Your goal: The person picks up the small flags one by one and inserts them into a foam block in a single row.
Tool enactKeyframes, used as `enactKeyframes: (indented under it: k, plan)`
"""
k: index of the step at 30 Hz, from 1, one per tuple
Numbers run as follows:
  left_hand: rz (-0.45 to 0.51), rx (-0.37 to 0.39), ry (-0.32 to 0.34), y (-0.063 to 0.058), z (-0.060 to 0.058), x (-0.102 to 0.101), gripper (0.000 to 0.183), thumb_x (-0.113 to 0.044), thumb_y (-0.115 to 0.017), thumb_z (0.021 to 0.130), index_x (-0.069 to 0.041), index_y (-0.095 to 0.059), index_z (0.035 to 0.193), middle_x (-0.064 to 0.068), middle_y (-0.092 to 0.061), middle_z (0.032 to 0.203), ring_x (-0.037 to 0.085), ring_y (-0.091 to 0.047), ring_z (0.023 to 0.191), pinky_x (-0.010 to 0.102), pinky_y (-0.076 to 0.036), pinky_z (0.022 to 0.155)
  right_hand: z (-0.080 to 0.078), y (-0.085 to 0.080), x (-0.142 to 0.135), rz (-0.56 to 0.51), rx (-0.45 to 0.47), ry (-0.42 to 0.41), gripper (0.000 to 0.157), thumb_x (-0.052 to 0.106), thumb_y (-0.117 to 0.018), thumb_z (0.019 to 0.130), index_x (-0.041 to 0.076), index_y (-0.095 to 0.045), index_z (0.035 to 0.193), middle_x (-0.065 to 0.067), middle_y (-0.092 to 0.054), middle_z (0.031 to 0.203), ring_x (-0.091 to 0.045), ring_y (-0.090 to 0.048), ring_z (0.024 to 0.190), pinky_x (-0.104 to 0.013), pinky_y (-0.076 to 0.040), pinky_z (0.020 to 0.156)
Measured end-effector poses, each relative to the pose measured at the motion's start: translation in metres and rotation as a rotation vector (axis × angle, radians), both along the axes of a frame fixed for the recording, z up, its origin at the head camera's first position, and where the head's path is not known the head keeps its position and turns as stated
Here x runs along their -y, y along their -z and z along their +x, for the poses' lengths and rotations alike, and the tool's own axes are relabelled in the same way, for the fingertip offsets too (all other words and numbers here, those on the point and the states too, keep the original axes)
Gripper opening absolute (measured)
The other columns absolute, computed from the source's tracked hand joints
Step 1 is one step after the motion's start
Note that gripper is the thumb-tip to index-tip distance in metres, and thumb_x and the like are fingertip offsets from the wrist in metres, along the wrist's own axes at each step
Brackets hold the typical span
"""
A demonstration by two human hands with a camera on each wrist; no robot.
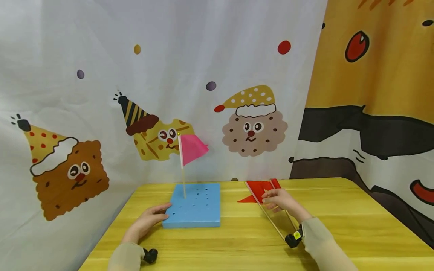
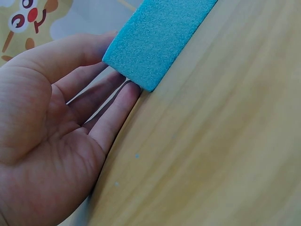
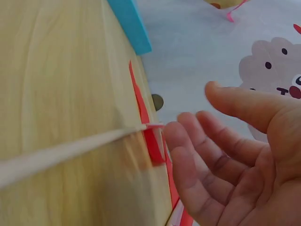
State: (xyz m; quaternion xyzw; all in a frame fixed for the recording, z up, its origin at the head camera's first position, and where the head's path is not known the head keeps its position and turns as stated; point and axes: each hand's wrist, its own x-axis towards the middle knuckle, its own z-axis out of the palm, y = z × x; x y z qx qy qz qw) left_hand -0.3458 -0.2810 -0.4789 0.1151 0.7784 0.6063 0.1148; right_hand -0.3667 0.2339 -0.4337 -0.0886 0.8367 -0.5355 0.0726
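A light blue foam board (image 1: 196, 216) with several small holes lies on the table. A pink flag (image 1: 193, 149) on a thin stick stands upright in it. My left hand (image 1: 145, 222) rests at the board's left edge, its fingers against the side and the thumb near the top edge in the left wrist view. On the right lie two red flags (image 1: 256, 190) on wooden sticks (image 1: 271, 221). Over them is my right hand (image 1: 279, 199), palm partly turned up, thumb apart from the loosely bent fingers (image 3: 184, 165). Nothing shows between its thumb and fingers.
The yellow wood-grain table (image 1: 237, 248) ends at a back edge just behind the board and flags. A white curtain (image 1: 169, 37) with cartoon biscuits hangs behind it. Each wrist wears a small black camera (image 1: 150, 256).
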Motion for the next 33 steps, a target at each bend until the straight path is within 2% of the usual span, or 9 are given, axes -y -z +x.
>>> enactKeyframes:
  k: [5,11,15,17,22,28,33]
  plan:
    - [0.002,0.001,-0.003,0.0,0.003,0.003,0.06,-0.02,-0.064,0.095,0.0,-0.04,0.147,0.027,-0.027,0.153,0.046,-0.026,0.138,0.05,-0.037,0.107,0.004,0.005,-0.004,0.034,0.041,-0.012,0.034,0.013,-0.069,0.089,-0.01,-0.063,0.114,-0.013,-0.067,0.082,-0.02,-0.061,0.06,-0.035,-0.057,0.056]
    - [-0.012,0.013,-0.004,0.001,0.006,0.006,0.061,-0.019,-0.064,0.095,-0.001,-0.039,0.148,0.027,-0.024,0.154,0.047,-0.021,0.139,0.051,-0.036,0.107,0.008,0.016,0.0,0.103,0.061,0.033,0.027,0.011,-0.072,0.085,-0.006,-0.066,0.105,-0.01,-0.066,0.077,-0.022,-0.063,0.058,-0.035,-0.057,0.053]
    - [-0.016,0.012,-0.006,0.003,0.006,0.007,0.061,-0.02,-0.064,0.095,-0.001,-0.039,0.148,0.028,-0.024,0.154,0.047,-0.022,0.139,0.052,-0.036,0.108,0.009,0.02,0.005,0.164,0.053,0.097,0.017,0.011,-0.076,0.081,0.0,-0.068,0.091,-0.007,-0.062,0.072,-0.02,-0.059,0.054,-0.033,-0.054,0.048]
    - [-0.016,0.007,-0.013,0.004,0.006,0.007,0.061,-0.021,-0.065,0.095,-0.002,-0.04,0.147,0.027,-0.024,0.154,0.047,-0.021,0.139,0.052,-0.035,0.108,0.009,0.021,0.007,0.204,0.037,0.107,0.015,0.012,-0.079,0.079,0.002,-0.068,0.081,-0.005,-0.058,0.065,-0.017,-0.053,0.049,-0.03,-0.05,0.044]
    - [-0.02,0.007,-0.03,0.006,0.007,0.005,0.061,-0.022,-0.065,0.095,-0.003,-0.041,0.147,0.026,-0.026,0.153,0.046,-0.021,0.14,0.052,-0.035,0.108,0.01,0.023,0.008,0.283,-0.012,0.076,0.028,0.016,-0.083,0.075,0.005,-0.062,0.06,-0.001,-0.044,0.049,-0.013,-0.037,0.04,-0.023,-0.039,0.037]
    - [-0.008,0.003,-0.021,0.004,0.005,0.003,0.06,-0.019,-0.064,0.095,0.0,-0.041,0.147,0.027,-0.025,0.153,0.046,-0.02,0.14,0.052,-0.034,0.109,0.014,0.026,0.011,0.413,-0.092,0.077,0.034,0.017,-0.084,0.072,0.01,-0.058,0.051,0.004,-0.039,0.042,-0.012,-0.037,0.038,-0.025,-0.041,0.037]
    - [-0.001,-0.01,-0.011,0.002,0.001,0.001,0.059,-0.017,-0.064,0.095,0.001,-0.041,0.146,0.027,-0.025,0.153,0.046,-0.021,0.14,0.051,-0.034,0.109,0.016,0.024,0.012,0.426,-0.115,0.101,0.034,0.012,-0.082,0.07,0.009,-0.056,0.048,0.003,-0.04,0.041,-0.012,-0.037,0.037,-0.026,-0.042,0.036]
